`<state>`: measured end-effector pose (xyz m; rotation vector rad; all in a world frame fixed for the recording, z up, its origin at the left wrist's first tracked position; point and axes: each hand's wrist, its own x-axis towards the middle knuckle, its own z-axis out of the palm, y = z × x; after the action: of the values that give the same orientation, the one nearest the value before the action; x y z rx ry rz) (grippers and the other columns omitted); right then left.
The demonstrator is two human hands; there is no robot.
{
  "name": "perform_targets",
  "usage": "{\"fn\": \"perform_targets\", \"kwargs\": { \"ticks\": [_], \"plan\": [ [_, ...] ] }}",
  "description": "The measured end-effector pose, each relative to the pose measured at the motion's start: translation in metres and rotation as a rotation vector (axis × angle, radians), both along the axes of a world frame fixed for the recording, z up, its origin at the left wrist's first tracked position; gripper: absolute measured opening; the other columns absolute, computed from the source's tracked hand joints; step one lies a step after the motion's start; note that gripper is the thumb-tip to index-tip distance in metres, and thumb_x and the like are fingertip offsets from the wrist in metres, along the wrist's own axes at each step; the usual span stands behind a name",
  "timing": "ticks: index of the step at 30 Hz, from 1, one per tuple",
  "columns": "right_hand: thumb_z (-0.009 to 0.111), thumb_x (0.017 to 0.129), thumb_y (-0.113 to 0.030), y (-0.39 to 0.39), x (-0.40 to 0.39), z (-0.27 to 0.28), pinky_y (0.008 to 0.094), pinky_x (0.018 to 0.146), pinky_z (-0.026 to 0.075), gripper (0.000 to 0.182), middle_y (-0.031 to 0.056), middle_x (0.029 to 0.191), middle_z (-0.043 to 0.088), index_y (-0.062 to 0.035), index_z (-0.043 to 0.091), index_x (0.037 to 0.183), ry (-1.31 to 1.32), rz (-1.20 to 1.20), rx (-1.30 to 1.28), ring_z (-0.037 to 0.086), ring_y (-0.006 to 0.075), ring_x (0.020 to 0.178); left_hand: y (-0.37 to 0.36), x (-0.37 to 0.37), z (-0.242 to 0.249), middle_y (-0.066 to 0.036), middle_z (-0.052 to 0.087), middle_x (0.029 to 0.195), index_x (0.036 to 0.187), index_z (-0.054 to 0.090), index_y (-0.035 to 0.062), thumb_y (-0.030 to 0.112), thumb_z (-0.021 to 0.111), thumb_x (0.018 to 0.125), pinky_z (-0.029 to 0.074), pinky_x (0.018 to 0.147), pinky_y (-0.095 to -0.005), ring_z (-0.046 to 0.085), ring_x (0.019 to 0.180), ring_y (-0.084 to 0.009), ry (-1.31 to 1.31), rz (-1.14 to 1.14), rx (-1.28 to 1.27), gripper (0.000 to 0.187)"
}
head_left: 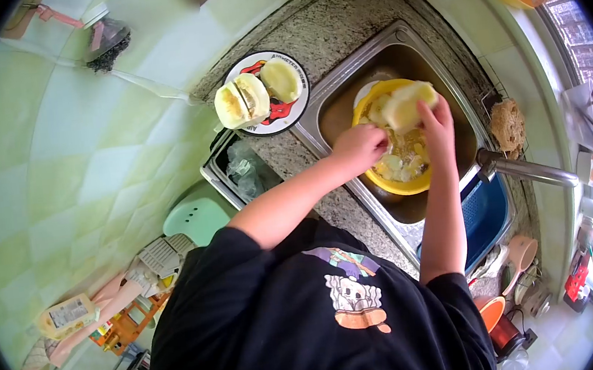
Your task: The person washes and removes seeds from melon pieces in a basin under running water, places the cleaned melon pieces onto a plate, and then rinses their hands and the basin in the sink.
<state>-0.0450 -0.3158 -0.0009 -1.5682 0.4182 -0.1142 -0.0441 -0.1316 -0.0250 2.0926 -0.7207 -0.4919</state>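
Observation:
My right hand (438,125) is closed on a pale peeled melon piece (409,104), tilted above a yellow basin (407,187). My left hand (361,147) is closed at the basin's near left rim, its fingertips curled inward; what they hold, if anything, I cannot make out. Inside the basin lie water and several pale yellow-white chunks (397,166). The basin sits in a steel sink (336,112). To the left, a printed white plate (298,116) carries more pale melon pieces (281,80), some with the seedy hollow showing.
A faucet (530,169) reaches over the sink's right side, beside a blue basket (484,212). A brown scrubber (507,124) hangs near the window. Left of the counter are a bin with a plastic bag (243,167) and a green stool or chair back (198,215).

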Motion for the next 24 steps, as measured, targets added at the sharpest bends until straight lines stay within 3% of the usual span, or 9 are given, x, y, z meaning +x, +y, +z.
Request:
{"fn": "perform_targets", "kwargs": {
  "ticks": [4, 7, 10, 11, 13, 16, 24],
  "plan": [
    [0.062, 0.083, -0.016, 0.065, 0.062, -0.021, 0.0234, 0.067, 0.046, 0.04, 0.0045, 0.091, 0.058, -0.0015, 0.048, 0.117, -0.013, 0.254, -0.037, 0.055, 0.0108, 0.08, 0.078, -0.007, 0.005, -0.011, 0.054, 0.096, 0.086, 0.058, 0.0056, 0.01, 0.066, 0.069, 0.045, 0.076, -0.0387, 0.053, 0.092, -0.0307, -0.323, 0.246, -0.065, 0.02],
    [0.063, 0.08, -0.022, 0.116, 0.094, -0.008, 0.0286, 0.075, 0.047, 0.043, 0.0121, 0.095, 0.061, -0.0022, 0.05, 0.117, 0.009, 0.402, -0.23, 0.059, 0.0168, 0.086, 0.119, -0.008, -0.003, -0.015, 0.048, 0.108, 0.092, 0.056, 0.0041, 0.011, 0.067, 0.068, 0.042, 0.087, -0.0414, 0.048, 0.102, -0.034, -0.506, 0.338, 0.069, 0.027],
    [0.062, 0.079, -0.027, 0.144, 0.13, -0.028, 0.0319, 0.078, 0.047, 0.047, 0.0152, 0.098, 0.062, -0.0039, 0.051, 0.118, 0.015, 0.56, -0.432, 0.06, 0.023, 0.089, 0.136, -0.009, -0.015, -0.016, 0.043, 0.119, 0.099, 0.054, 0.0051, 0.011, 0.069, 0.067, 0.04, 0.092, -0.0423, 0.044, 0.11, -0.0362, -0.507, 0.362, 0.167, 0.035],
    [0.062, 0.079, -0.028, 0.151, 0.138, -0.03, 0.0317, 0.078, 0.046, 0.047, 0.0151, 0.097, 0.062, -0.0033, 0.051, 0.117, 0.03, 0.609, -0.466, 0.06, 0.0228, 0.088, 0.138, -0.009, -0.017, -0.019, 0.042, 0.119, 0.102, 0.053, 0.0037, 0.015, 0.069, 0.067, 0.033, 0.098, -0.0481, 0.042, 0.112, -0.0364, -0.438, 0.336, 0.155, 0.04],
    [0.062, 0.079, -0.029, 0.164, 0.15, -0.033, 0.0311, 0.078, 0.046, 0.047, 0.0149, 0.096, 0.061, -0.0022, 0.051, 0.117, 0.059, 0.709, -0.533, 0.059, 0.0223, 0.087, 0.137, -0.011, -0.02, -0.019, 0.041, 0.121, 0.104, 0.052, 0.0043, 0.016, 0.068, 0.068, 0.032, 0.099, -0.049, 0.042, 0.113, -0.0371, -0.457, 0.285, 0.174, 0.041],
    [0.061, 0.079, -0.032, 0.173, 0.153, -0.033, 0.034, 0.08, 0.046, 0.049, 0.0184, 0.1, 0.061, -0.0032, 0.051, 0.117, 0.093, 0.747, -0.694, 0.06, 0.0277, 0.091, 0.133, -0.014, -0.024, -0.019, 0.039, 0.124, 0.107, 0.05, 0.0056, 0.017, 0.067, 0.07, 0.03, 0.1, -0.0507, 0.039, 0.116, -0.0388, -0.447, 0.231, 0.181, 0.043],
    [0.061, 0.076, -0.036, 0.171, 0.14, -0.038, 0.0405, 0.081, 0.045, 0.053, 0.0199, 0.099, 0.061, -0.0023, 0.052, 0.116, 0.03, 0.695, -0.711, 0.058, 0.0343, 0.094, 0.128, -0.024, -0.033, -0.021, 0.038, 0.124, 0.108, 0.048, 0.0059, 0.015, 0.066, 0.071, 0.029, 0.1, -0.0521, 0.037, 0.118, -0.041, -0.462, 0.17, 0.114, 0.042]
  ]
}}
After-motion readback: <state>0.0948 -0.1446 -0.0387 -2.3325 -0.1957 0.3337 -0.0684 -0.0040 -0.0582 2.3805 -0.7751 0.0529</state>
